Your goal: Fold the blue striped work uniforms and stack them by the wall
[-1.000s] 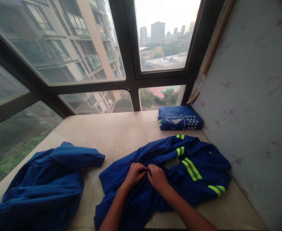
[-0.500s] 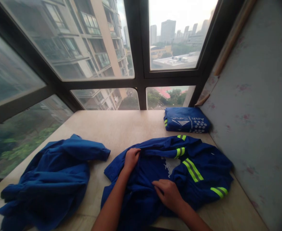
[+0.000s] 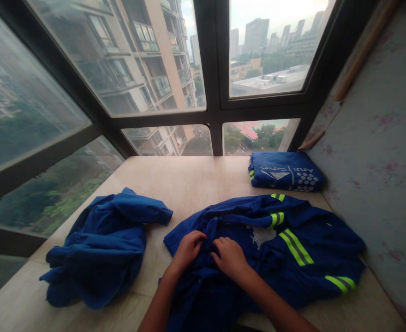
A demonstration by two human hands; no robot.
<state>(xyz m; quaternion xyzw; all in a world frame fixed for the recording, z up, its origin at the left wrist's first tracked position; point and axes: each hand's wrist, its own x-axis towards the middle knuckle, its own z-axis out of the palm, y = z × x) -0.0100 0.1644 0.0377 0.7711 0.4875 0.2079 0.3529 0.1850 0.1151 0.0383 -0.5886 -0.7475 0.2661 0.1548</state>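
Note:
A dark blue work jacket point(image 3: 303, 216) with yellow-green and grey reflective strips lies spread in front of me, its front edges rumpled. My left hand point(image 3: 190, 249) is closed on the cloth near the left end of the opening, fingers curled over the edge. Close beside it, my right hand point(image 3: 231, 256) has its fingers bent onto the opposite front edge, pinching the fabric. A button point(image 3: 216, 218) shows on the flap just above the hands. White print point(image 3: 262, 237) is visible inside the opening. The fingertips are partly hidden in the folds.
A second blue garment point(image 3: 102, 249) lies crumpled to the left, one sleeve pointing right. At the back right sits a folded blue garment point(image 3: 286, 171) with white lettering. The pale ledge point(image 3: 185, 180) meets windows point(image 3: 164, 60) behind and a flowered wall point(image 3: 372, 152) on the right.
My left hand has come down from the jacket's upper edge, and my right hand has moved up and left, so they are close together. The view has shifted slightly left.

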